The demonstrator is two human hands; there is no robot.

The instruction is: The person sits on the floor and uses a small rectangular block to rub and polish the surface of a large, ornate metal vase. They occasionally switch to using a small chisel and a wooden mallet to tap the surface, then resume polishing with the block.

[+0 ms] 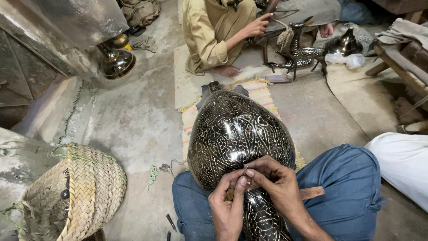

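A large black metal vase (pixel 236 134) with fine silver floral engraving lies across my lap, its bulb pointing away and its narrow neck toward me. My left hand (pixel 228 203) and my right hand (pixel 272 183) meet on the vase where bulb joins neck. Together they pinch a small thin metal tool (pixel 245 169) against the surface. A wooden handle end (pixel 312 193) shows past my right wrist. My knees in blue trousers (pixel 343 178) frame the vase.
A woven straw basket (pixel 84 192) lies at the left. Another person in khaki (pixel 214 31) sits ahead, working on a black metal deer figure (pixel 298 51). A striped mat (pixel 263 96), brass vessels (pixel 117 60), small tools on the floor (pixel 171 222) and a white cloth (pixel 401 165) surround me.
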